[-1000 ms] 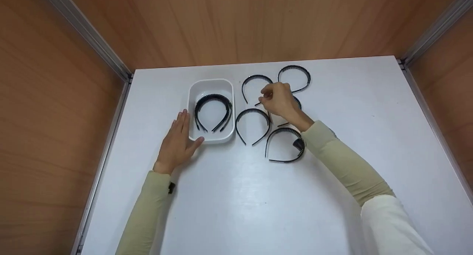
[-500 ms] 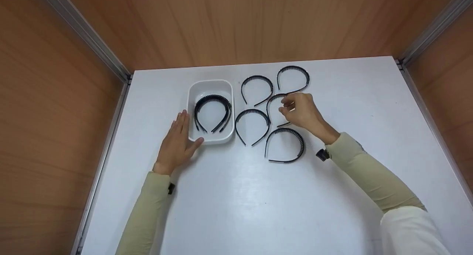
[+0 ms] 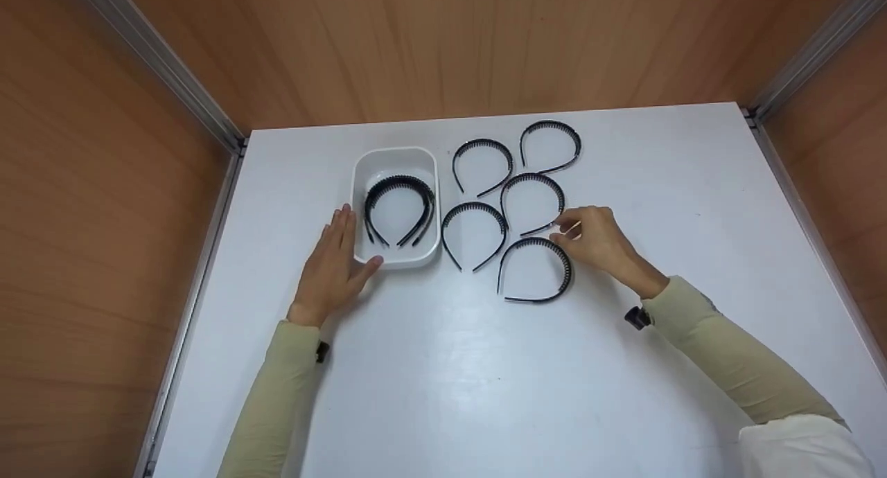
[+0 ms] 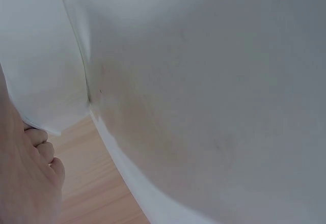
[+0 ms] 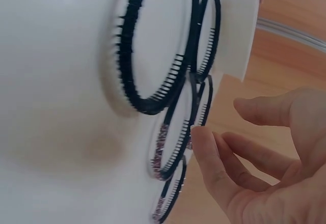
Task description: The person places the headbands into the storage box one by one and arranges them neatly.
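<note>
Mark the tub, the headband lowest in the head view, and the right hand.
Tub (image 3: 407,263), head view: near rim.
Lowest headband (image 3: 567,274), head view: toothed right side of its band.
Right hand (image 3: 598,241), head view: back of the hand.

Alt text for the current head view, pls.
A person's right hand is at the right edge of a dark headband, the middle of five lying on a white table. The left hand rests against the left side of a white tray that holds more headbands.
</note>
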A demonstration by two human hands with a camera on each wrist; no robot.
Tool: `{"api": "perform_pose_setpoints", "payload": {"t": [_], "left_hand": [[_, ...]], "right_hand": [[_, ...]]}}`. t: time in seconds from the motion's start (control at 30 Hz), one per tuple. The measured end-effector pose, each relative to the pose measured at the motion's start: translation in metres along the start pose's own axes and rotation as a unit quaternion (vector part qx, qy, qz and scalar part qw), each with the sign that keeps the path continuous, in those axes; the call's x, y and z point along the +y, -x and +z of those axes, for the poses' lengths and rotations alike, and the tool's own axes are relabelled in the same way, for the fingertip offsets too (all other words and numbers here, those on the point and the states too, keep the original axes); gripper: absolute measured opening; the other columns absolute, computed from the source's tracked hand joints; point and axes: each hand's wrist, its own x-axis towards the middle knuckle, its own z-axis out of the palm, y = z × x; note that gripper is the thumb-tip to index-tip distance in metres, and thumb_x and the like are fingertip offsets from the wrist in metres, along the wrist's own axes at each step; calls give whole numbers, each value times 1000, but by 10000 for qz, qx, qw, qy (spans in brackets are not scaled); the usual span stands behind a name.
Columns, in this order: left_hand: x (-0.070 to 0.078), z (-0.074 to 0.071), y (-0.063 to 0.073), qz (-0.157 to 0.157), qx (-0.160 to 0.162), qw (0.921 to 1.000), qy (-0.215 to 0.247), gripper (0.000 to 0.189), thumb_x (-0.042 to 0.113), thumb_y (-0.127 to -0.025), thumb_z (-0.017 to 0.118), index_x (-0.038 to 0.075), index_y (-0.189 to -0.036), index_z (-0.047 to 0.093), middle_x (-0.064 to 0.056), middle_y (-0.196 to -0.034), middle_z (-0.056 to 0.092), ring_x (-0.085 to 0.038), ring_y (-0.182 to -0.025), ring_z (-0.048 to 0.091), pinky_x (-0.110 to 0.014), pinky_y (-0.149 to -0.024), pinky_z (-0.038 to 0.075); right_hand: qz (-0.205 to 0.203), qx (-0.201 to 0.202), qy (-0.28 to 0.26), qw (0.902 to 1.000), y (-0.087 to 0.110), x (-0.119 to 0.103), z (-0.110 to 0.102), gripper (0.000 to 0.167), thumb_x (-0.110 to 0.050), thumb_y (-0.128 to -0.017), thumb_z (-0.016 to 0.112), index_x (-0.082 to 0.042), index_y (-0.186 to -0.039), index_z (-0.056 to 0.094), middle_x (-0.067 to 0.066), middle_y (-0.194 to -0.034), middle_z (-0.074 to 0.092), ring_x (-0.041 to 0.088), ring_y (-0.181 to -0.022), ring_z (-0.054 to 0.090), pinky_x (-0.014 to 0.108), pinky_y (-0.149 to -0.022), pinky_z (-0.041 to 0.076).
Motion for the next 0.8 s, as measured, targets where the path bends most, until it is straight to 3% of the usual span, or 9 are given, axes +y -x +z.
{"api": "perform_pose_setpoints", "payload": {"t": [0.33, 0.8], "left_hand": [[-1, 1, -1, 68, 107, 9999, 94, 97, 55, -106, 59, 0, -170, 12, -17, -179, 12, -33, -167, 11, -48, -137, 14], [-2, 3, 0, -83, -6, 9999, 121, 98, 60, -107, 53, 2, -171, 10, -13, -181, 7, -29, -168, 7, -45, -138, 10]], "right_hand": [[636, -376, -64, 9972, 28, 28, 7, 37, -18, -92, 83, 7, -119, 76, 18, -102, 76, 31, -94, 77, 38, -77, 62], [816, -348, -240, 9958, 45, 41, 21, 40, -19, -86, 89, 6, -112, 71, 11, -89, 75, 16, -73, 67, 26, -64, 54]]}}
